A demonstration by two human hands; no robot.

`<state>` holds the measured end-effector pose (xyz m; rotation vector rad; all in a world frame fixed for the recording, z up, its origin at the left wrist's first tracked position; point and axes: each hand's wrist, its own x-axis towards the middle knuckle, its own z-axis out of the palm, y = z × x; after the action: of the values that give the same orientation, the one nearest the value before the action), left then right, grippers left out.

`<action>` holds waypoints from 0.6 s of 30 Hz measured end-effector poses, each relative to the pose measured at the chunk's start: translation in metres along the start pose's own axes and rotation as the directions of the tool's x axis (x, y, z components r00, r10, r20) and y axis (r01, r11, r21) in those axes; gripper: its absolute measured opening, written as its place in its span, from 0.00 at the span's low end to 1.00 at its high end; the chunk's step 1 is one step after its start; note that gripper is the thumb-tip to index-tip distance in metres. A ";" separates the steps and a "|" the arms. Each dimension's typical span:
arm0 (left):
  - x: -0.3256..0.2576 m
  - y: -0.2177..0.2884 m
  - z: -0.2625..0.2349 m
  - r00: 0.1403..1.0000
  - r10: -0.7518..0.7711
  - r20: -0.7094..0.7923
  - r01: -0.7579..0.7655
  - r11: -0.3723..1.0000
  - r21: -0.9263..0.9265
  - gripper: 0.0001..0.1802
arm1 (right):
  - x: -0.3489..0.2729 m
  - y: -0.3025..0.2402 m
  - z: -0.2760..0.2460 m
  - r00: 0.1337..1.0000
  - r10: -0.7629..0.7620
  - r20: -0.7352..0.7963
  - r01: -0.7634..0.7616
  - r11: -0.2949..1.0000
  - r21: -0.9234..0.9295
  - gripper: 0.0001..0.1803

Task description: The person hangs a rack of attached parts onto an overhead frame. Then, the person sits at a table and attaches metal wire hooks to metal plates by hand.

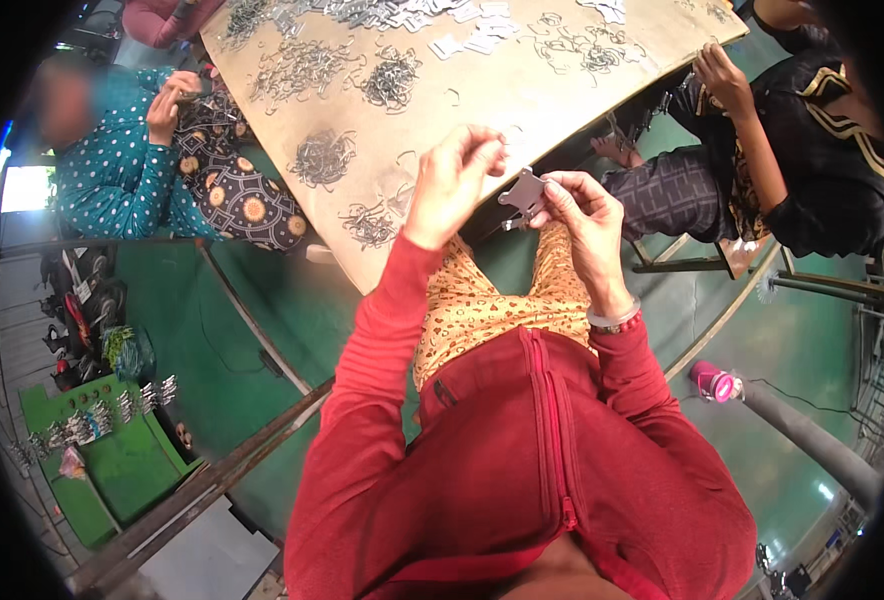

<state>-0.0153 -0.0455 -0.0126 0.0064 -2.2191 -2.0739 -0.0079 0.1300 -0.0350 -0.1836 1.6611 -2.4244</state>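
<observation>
Held between the thumb and fingers of my right hand (584, 215) is a small flat grey metal plate (524, 192) with notched edges. A small shiny metal piece shows at the plate's lower edge. My left hand (452, 183) is raised over the table's near edge, a short way left of the plate and apart from it. Its thumb and fingertips are pinched together; whatever lies between them is too small to tell. Beyond my hands, piles of bent wire hooks (324, 158) lie on the tan tabletop (482, 95), with loose ones around them.
Flat metal plates (474, 38) are heaped at the table's far side. A person in a dotted teal top (122, 165) sits at the left, another in black (812, 140) at the right, both with hands raised. A pink cylinder (714, 382) is on the green floor at right.
</observation>
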 end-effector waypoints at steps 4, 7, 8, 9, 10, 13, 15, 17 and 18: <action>-0.006 0.026 0.013 0.995 0.089 0.054 -0.086 0.995 -0.047 0.07 | 0.005 -0.006 -0.002 1.000 -0.022 -0.018 0.022 1.000 0.022 0.11; -0.010 0.026 0.023 0.993 -0.118 0.016 0.119 0.981 -0.152 0.08 | -0.004 -0.028 0.005 0.995 -0.091 -0.029 0.089 0.994 -0.070 0.10; -0.013 0.015 0.025 0.991 -0.133 0.013 0.132 0.963 -0.236 0.09 | -0.008 -0.031 0.007 0.994 -0.098 -0.042 0.095 0.993 -0.066 0.09; -0.017 0.012 0.023 0.994 -0.106 0.015 0.107 0.959 -0.264 0.08 | -0.007 -0.024 0.007 0.996 -0.073 -0.052 0.071 0.996 -0.052 0.09; -0.015 0.017 0.024 0.986 -0.160 0.041 0.165 0.966 -0.199 0.08 | -0.008 -0.019 0.005 0.998 -0.044 -0.048 0.041 0.998 -0.050 0.09; -0.023 0.017 0.030 0.994 -0.096 0.045 0.101 0.985 -0.138 0.08 | -0.017 -0.009 0.003 0.996 -0.047 -0.073 0.043 0.998 -0.055 0.08; -0.027 0.013 0.031 0.999 -0.010 0.050 0.017 0.989 -0.148 0.08 | -0.022 -0.012 0.006 0.992 -0.100 -0.081 0.094 0.993 -0.070 0.08; -0.031 0.011 0.037 0.999 0.005 0.045 0.005 0.978 -0.211 0.09 | -0.028 -0.014 0.007 0.982 -0.167 -0.092 0.159 0.983 -0.093 0.08; -0.033 0.014 0.039 0.999 0.014 0.046 -0.004 0.977 -0.215 0.09 | -0.028 -0.014 0.006 0.980 -0.176 -0.090 0.167 0.981 -0.098 0.08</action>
<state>0.0150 -0.0034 -0.0033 -0.0701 -2.0026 -2.3204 0.0192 0.1356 -0.0196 -0.2332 1.8711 -2.5212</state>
